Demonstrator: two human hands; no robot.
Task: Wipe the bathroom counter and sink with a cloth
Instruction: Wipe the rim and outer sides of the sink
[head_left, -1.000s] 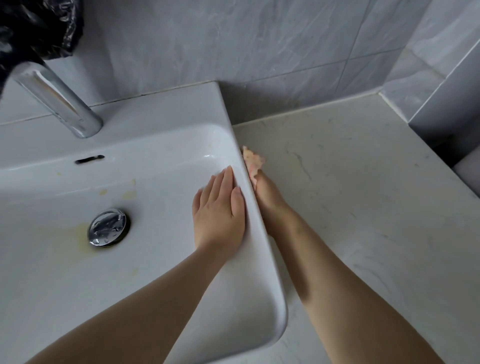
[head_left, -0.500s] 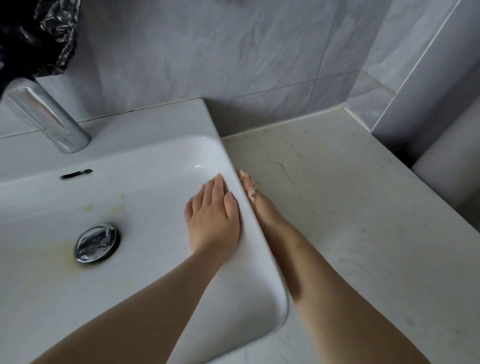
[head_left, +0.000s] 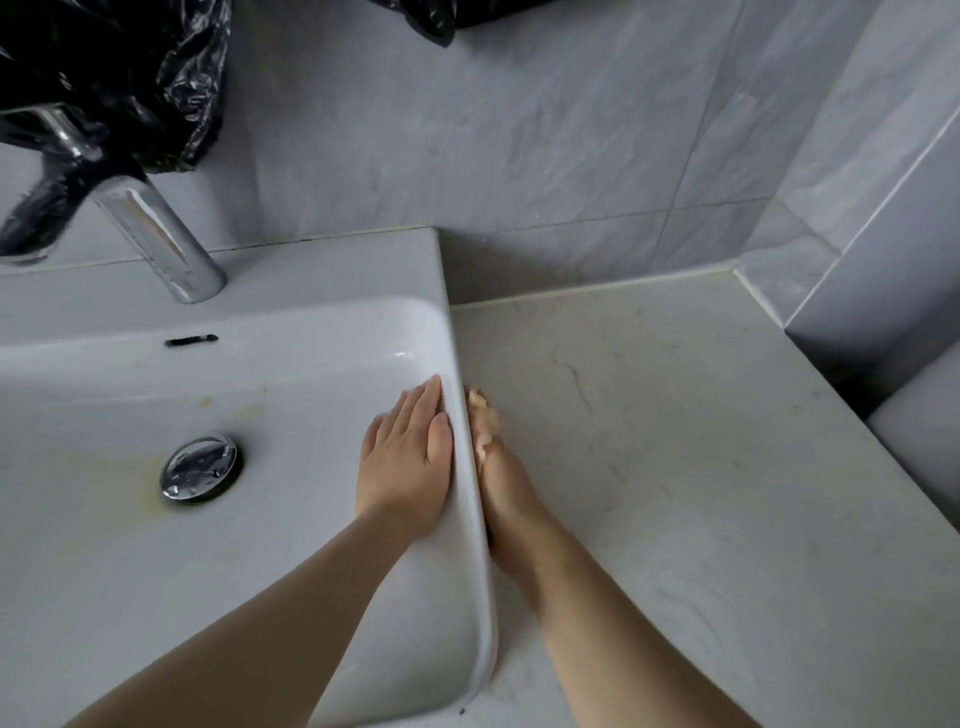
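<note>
Shows a white sink (head_left: 311, 364) standing on a pale, veined surface (head_left: 675, 467), with grey wall tiles (head_left: 519, 130) behind both. Sets the left hand (head_left: 405, 462) flat against the inner right wall of the basin, just inside the right rim, fingers straight and together, holding nothing. Sets the right hand (head_left: 506, 488) edge-on just outside that same rim, low on the surface and tight against the sink's outer right side. Finds the cloth (head_left: 483, 421), a small pale orange wad, at the tips of the right hand, touching both the sink's outer wall and the surface, about midway along the sink's right edge. Hides most of the right fingers behind the rim and the cloth; cannot tell whether they curl round the wad or press it with straight fingers. Includes a chrome drain plug (head_left: 201, 468) on the basin floor, yellowish stains (head_left: 249, 410) near it, an overflow slot (head_left: 191, 341), a chrome faucet (head_left: 156, 234) at the back edge, and a black plastic bag (head_left: 104, 78) above the faucet.
</note>
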